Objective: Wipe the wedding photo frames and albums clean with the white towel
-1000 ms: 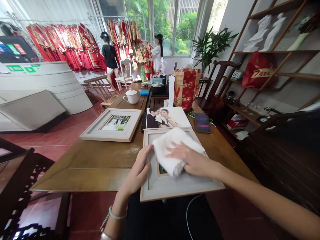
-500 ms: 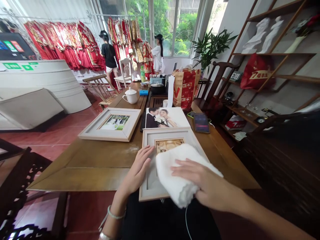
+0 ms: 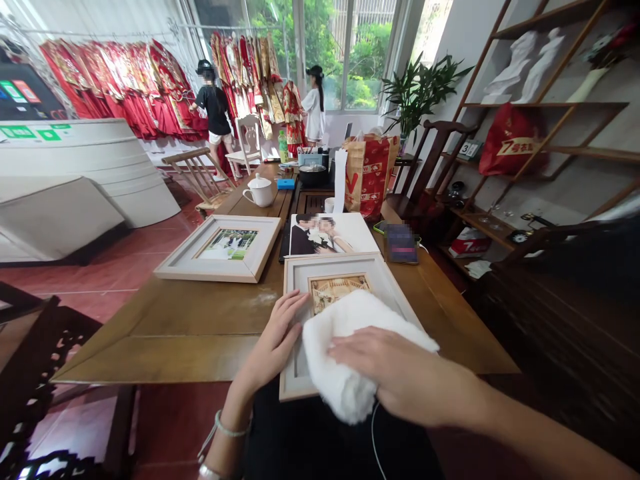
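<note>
A grey-white picture frame (image 3: 300, 268) lies flat at the near edge of the wooden table (image 3: 200, 320). My left hand (image 3: 273, 343) rests flat on the frame's left border, fingers stretched out. My right hand (image 3: 400, 373) lies palm down on a folded white cloth (image 3: 345, 347), pressing it onto the lower part of the frame, with its fingers spread over the cloth. The cloth covers the frame's near half and hangs a little past its front edge. Only the top of the picture (image 3: 337, 290) inside shows.
A second framed photo (image 3: 220, 247) lies to the left, an unframed wedding photo (image 3: 325, 233) and a phone (image 3: 400, 243) beyond. Farther back stand a white teapot (image 3: 260, 190) and a red paper bag (image 3: 370, 173). Two people stand by the red garment racks. Dark chairs flank the table.
My right hand dragged the cloth from the frame's upper middle toward its near edge, uncovering the top of the picture, then shifted it slightly left. My left hand stayed on the left border.
</note>
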`<state>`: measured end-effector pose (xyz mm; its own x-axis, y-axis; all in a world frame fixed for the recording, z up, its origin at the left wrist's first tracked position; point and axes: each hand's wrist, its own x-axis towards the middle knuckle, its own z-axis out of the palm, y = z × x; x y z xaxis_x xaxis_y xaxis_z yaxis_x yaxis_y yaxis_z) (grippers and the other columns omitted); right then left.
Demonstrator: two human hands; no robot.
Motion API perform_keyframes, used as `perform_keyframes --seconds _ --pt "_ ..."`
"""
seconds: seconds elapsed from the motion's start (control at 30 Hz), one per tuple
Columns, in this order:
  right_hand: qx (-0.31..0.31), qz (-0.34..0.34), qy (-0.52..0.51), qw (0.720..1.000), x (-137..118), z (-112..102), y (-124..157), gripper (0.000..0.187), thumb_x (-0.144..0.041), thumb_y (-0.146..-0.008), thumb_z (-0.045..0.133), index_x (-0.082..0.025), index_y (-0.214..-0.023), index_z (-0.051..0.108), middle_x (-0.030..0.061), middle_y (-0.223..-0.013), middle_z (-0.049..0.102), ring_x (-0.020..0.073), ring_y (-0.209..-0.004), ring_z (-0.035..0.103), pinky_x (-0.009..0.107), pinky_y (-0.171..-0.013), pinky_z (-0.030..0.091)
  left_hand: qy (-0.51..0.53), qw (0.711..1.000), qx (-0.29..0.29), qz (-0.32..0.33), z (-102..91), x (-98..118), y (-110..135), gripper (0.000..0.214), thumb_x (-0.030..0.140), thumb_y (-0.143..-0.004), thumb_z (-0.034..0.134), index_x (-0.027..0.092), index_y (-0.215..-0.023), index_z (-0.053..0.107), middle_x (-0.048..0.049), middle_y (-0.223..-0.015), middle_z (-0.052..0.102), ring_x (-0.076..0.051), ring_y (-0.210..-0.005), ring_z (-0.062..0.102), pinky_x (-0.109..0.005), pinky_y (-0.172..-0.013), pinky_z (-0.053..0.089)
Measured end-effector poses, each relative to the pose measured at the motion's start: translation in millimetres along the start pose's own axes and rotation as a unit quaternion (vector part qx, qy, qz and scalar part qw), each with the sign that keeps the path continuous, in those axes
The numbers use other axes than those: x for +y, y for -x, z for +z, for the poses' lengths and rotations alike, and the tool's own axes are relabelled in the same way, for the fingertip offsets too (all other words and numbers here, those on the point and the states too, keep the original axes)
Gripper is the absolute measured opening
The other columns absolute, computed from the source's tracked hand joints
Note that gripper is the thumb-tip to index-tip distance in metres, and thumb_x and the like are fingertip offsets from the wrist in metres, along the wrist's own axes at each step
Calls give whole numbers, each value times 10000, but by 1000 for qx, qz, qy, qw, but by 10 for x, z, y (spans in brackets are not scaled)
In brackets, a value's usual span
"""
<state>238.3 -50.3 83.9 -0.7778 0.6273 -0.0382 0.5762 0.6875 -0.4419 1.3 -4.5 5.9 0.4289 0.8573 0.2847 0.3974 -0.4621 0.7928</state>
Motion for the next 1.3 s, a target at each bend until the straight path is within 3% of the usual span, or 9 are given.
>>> perform_keyframes --seconds 0.17,0.27,0.43,0.5,0.63,0.7,0.93,1.1,1.3 --pt "33 146 105 983 501 -308 -76 457 11 -656 415 -181 -1011 628 95 -1011 699 265 -972 625 322 -809 430 -3 1000 -11 7 -31 13 13 474 232 -940 408 294 -1409 387 -50 -1477 370 -279 -1409 189 -540 -1148 199" --pt "106 179 77 975 725 -406 -294 369 -22 -672 415 -172 -946 611 92 -919 704 271 -850 637 311 -719 434 -4 1000 -11 10 -40 8 11 471 213 -934 401 293 -1398 405 -50 -1459 392 -274 -1393 219 -537 -1148 196" --pt "247 104 -27 963 738 -288 -858 471 -30 -698 383 -144 -1125 545 94 -1025 689 249 -929 622 313 -805 441 -5 1000 -18 11 -44 20 8 470 186 -921 388 275 -1379 435 -53 -1423 428 -263 -1360 269 -513 -1152 197" --pt "229 64 -25 971 675 -197 -1074 552 -15 -672 395 -143 -1193 523 105 -1171 644 252 -1098 566 350 -930 405 -7 1000 -19 11 -40 12 14 471 182 -917 389 272 -1376 440 -56 -1422 428 -271 -1363 262 -519 -1149 195" --pt "121 -17 27 992 617 -109 -1321 699 16 -620 405 -75 -1311 445 178 -1433 418 277 -1401 209 531 -1107 165 -6 1000 -11 0 -26 -32 30 481 172 -913 390 269 -1382 426 -55 -1459 377 -273 -1379 231 -522 -1152 181" --pt "68 -23 46 996 642 -138 -1316 693 18 -633 390 -45 -1322 430 209 -1451 377 276 -1413 170 563 -1106 141 -1 1000 -3 2 -24 -53 31 473 163 -910 385 264 -1368 445 -56 -1452 383 -270 -1376 242 -510 -1150 197" --pt "0 15 46 999 891 -364 -657 549 -23 -693 400 -165 -1198 562 104 -1337 538 274 -1250 458 454 -1030 327 -7 1000 -20 21 -65 -21 11 451 152 -905 381 264 -1327 494 -62 -1365 480 -263 -1338 294 -518 -1140 217" --pt "118 135 95 979 1090 -497 -223 400 -43 -681 417 -201 -1007 588 73 -1022 669 260 -952 602 345 -836 421 -14 1000 -23 14 -74 7 16 458 141 -902 374 252 -1331 491 -65 -1369 477 -260 -1335 296 -523 -1139 219" --pt "221 166 115 954 1052 -400 -594 472 -33 -682 370 -121 -1131 486 171 -1032 627 321 -979 572 406 -807 425 -18 999 -23 19 -68 -2 9 469 130 -892 378 253 -1329 493 -64 -1372 478 -260 -1336 297 -515 -1138 221"
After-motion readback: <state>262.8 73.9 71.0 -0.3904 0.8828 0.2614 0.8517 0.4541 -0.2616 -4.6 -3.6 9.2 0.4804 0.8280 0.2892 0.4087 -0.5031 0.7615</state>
